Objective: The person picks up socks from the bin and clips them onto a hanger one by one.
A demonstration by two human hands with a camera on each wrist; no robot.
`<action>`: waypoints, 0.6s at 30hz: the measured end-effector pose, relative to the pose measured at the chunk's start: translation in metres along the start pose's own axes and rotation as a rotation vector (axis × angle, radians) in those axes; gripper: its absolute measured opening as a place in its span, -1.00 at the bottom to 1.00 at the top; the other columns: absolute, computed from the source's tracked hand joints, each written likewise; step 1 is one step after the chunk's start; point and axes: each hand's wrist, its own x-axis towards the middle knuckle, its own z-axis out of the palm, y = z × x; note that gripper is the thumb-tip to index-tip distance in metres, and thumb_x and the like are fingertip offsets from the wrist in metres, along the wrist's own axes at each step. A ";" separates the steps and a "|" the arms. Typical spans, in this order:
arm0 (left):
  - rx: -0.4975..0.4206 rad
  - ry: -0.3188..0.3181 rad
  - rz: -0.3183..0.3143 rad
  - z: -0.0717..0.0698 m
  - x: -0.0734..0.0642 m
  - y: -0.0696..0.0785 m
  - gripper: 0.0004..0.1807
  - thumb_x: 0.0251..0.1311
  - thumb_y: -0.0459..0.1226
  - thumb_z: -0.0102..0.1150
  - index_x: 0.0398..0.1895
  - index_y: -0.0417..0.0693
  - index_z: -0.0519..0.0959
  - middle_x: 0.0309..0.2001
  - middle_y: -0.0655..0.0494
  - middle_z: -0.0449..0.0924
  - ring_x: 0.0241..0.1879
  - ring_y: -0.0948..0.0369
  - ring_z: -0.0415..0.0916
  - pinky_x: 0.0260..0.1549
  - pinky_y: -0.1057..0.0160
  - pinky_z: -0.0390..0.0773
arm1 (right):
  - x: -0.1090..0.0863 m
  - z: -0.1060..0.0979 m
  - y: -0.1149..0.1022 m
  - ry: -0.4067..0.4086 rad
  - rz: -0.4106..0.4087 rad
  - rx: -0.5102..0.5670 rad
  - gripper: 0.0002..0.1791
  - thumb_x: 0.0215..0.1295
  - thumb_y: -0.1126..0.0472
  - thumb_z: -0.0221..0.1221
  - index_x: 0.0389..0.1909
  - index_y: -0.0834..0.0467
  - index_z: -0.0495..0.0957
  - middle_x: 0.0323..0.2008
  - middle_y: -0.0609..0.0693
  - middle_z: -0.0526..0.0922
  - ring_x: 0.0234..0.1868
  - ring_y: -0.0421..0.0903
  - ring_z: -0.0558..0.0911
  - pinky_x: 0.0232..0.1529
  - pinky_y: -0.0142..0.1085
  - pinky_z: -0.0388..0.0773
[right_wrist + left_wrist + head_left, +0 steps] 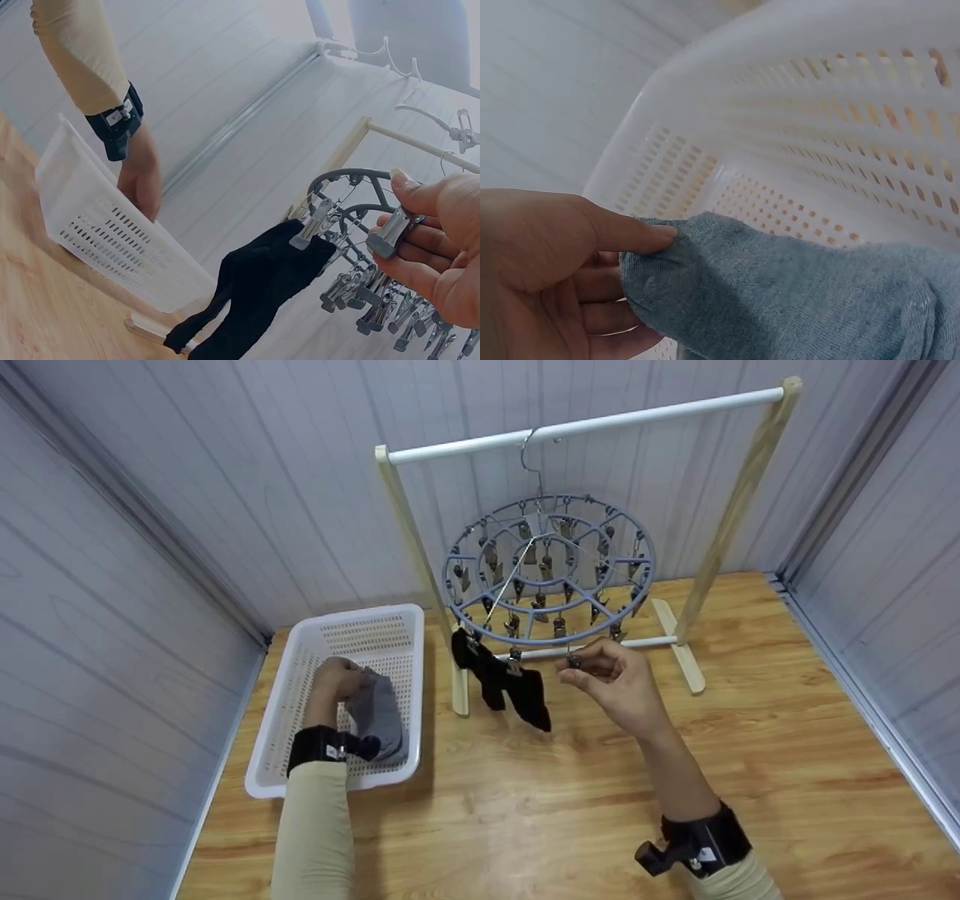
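Inside the white basket (415, 697), my left hand (337, 679) pinches the end of a grey sock (780, 292) between thumb and fingers. The rest of the sock (379, 716) trails down in the basket. My right hand (619, 682) holds a metal clip (391, 234) at the front rim of the round hanger (551, 641). Nothing is seen in the clip's jaws. Left of that hand, black socks (525, 694) hang from clips on the hanger's rim.
The hanger hooks over the white bar (637, 418) of a wooden-legged stand (739, 510). Several other clips (375, 300) dangle from its rings. A stand foot (460, 690) lies just right of the basket. Pale panel walls (285, 472) surround the wooden floor (525, 810).
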 end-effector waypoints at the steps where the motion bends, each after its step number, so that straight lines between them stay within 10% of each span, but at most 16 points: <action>1: -0.013 0.002 0.012 -0.001 -0.001 0.000 -0.68 0.38 -0.23 0.34 -0.03 -0.35 0.62 -0.09 -0.15 0.61 -0.18 0.07 0.55 -0.25 0.16 0.61 | 0.000 0.000 0.000 0.001 0.003 0.000 -0.76 0.30 0.47 0.40 -0.08 0.47 0.61 -0.16 0.24 0.81 -0.12 0.18 0.80 -0.06 -0.13 0.76; 18: -0.237 0.203 0.279 -0.009 -0.061 0.023 -0.72 0.43 -0.17 0.33 -0.22 -0.27 0.75 -0.51 0.16 0.62 -0.51 0.26 0.47 -0.51 0.32 0.45 | -0.001 -0.001 0.001 -0.013 -0.010 -0.014 -0.76 0.31 0.43 0.41 -0.08 0.42 0.62 -0.15 0.20 0.81 -0.12 0.06 0.81 -0.05 -0.16 0.76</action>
